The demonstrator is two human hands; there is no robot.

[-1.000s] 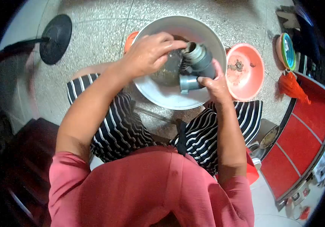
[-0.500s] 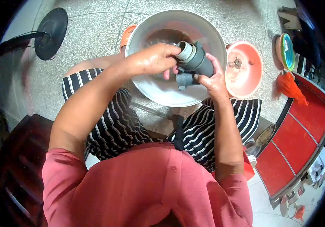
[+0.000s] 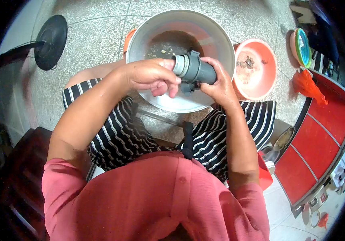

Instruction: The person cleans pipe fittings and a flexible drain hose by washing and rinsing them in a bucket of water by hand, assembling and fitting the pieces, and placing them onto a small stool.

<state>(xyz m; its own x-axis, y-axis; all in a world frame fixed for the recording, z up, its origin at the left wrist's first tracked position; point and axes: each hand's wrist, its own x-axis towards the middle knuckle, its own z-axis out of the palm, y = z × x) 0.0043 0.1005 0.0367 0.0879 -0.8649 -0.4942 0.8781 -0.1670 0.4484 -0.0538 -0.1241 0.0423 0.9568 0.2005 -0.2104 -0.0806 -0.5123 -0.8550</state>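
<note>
My right hand point(image 3: 220, 82) is wrapped round a grey plastic pipe fitting point(image 3: 198, 71), which has a lighter threaded collar and clip-like lugs on its sides. The fitting lies nearly level above a large metal basin point(image 3: 164, 103), its open end toward the left. At that end my left hand point(image 3: 150, 77) pinches the collar, thumb on the near side and a fingertip at the mouth; its other fingers curl loosely below. Murky water point(image 3: 172, 42) with small pale bits sits in the basin's bottom.
A pink plastic basin point(image 3: 263, 86) with dark debris stands right of the metal one. Farther right are stacked colored basins point(image 3: 302, 48), an orange-red bag point(image 3: 310, 86) and red cabinet fronts point(image 3: 309, 148). A black round stand base point(image 3: 52, 42) is at left.
The fitting has turned and tipped, so its open end now points left rather than up and left. Both hands have shifted slightly left and down with it.
</note>
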